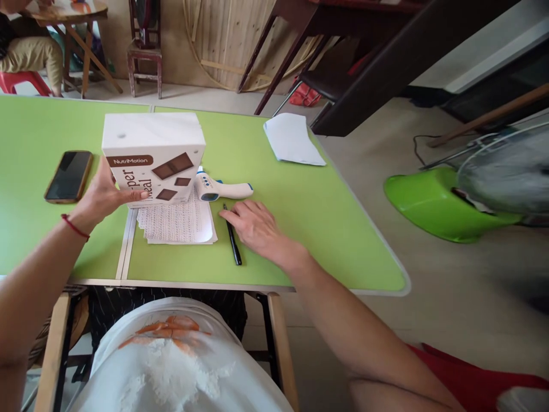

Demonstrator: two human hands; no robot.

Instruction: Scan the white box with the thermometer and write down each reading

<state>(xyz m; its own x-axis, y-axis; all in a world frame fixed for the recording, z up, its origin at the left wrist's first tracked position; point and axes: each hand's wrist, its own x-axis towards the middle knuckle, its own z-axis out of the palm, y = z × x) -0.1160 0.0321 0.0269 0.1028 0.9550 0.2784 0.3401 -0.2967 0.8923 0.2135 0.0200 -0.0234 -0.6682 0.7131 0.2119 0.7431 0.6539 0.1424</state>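
Note:
My left hand (103,197) is wrapped around the left side of a white box (154,129), its thumb across the printed front. The box reads "NutriMotion" and shows brown squares; it is upright over a stack of printed sheets (178,224). Across the upper part of a black pen (234,243) lie the thumb and finger of my right hand (255,226), closed with the other fingers curled under. Most of the pen shows, slanting over the green table. Just beyond this hand lies a white and blue infrared thermometer (223,189), partly behind the box.
A phone (68,176) lies left of the box on the green table (334,240). White folded paper (294,139) sits near the far right edge. Beyond are a wooden chair (144,57), a seated person at the upper left, and a green plastic stool (429,203) on the floor.

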